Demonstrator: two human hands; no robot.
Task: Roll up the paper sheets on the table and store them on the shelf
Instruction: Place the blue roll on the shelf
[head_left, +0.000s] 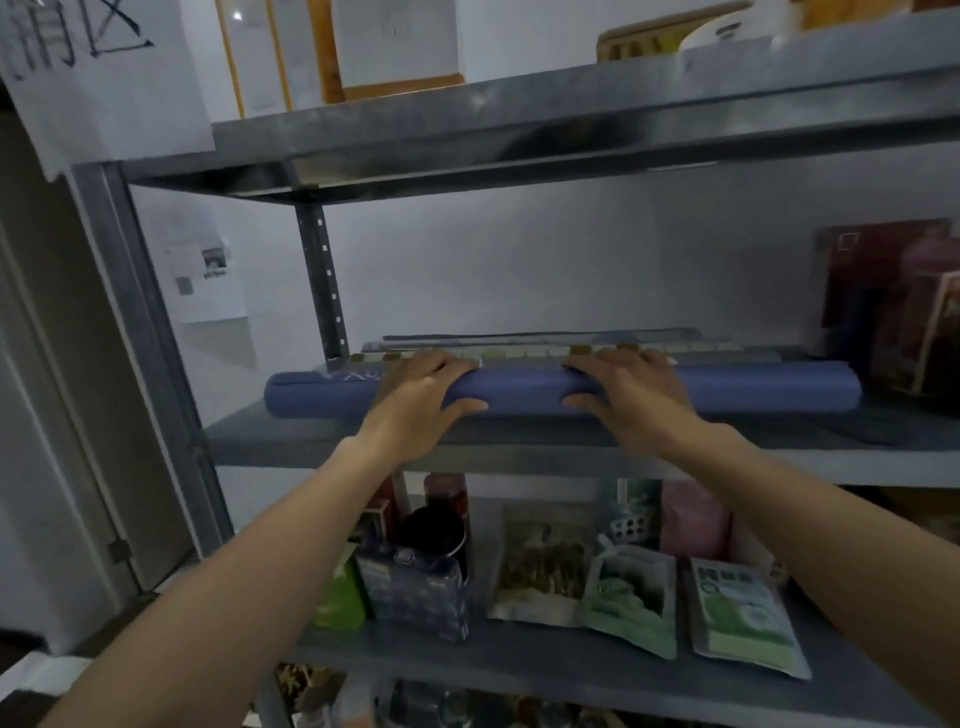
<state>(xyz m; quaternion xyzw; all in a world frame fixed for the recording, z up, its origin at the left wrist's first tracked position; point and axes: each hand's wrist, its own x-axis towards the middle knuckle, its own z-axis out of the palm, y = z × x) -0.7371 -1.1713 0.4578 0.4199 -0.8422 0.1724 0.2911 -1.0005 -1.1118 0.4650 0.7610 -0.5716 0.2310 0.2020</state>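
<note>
Blue paper roll (519, 387) lies lengthwise on middle shelf (519, 441). Left hand (421, 392) and right hand (631, 392) both wrap it, fingers over top, thumbs at front. Advice: push evenly back toward flat sheets (519, 345) beyond fingertips, release together so roll stays tight.

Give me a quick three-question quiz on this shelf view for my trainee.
1. True or false: the blue roll lies on the middle shelf.
2. Left hand, right hand: whose fingers curl round the roll? A) left only B) right only C) both
3. Fill in: the patterned roll lies ___ the blue roll.

Key: 1 true; 2 C; 3 behind.
</note>
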